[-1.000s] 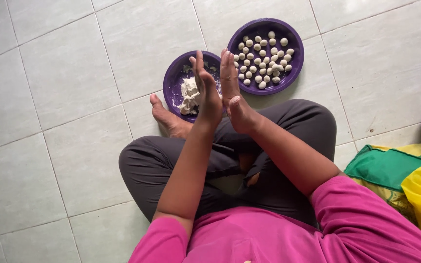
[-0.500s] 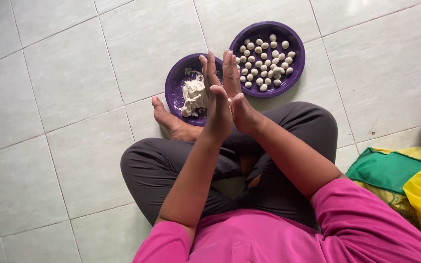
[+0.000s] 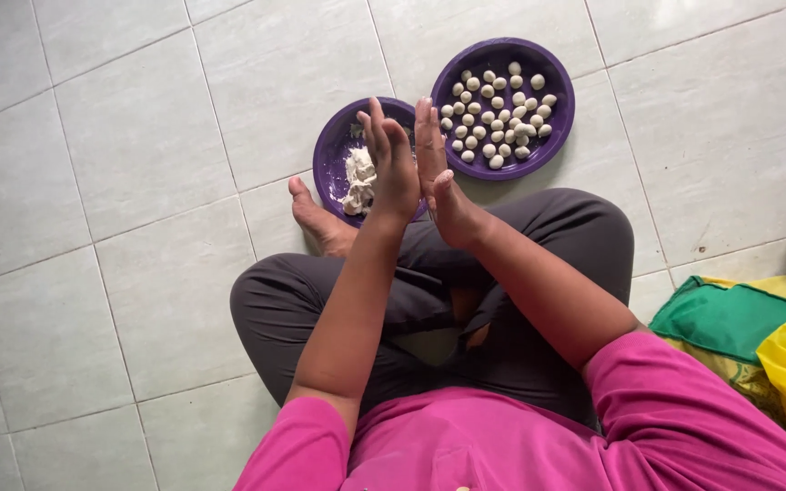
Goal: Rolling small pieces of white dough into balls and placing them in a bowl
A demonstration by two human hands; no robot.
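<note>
I hold my left hand (image 3: 391, 168) and right hand (image 3: 434, 164) palm to palm at upper centre; whether the grip encloses anything, I cannot tell. Behind them sit the dough plate (image 3: 338, 145) and the plate of balls (image 3: 502, 105) on the tiled floor (image 3: 138, 136).

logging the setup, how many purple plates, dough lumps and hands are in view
Purple plates: 2, the smaller purple plate and the larger purple plate
Dough lumps: 1, the dough lump on the smaller plate
Hands: 2, the left hand and the right hand, palms facing
Total: 5
The larger plate also holds many small dough balls, too many to count surely.
</note>
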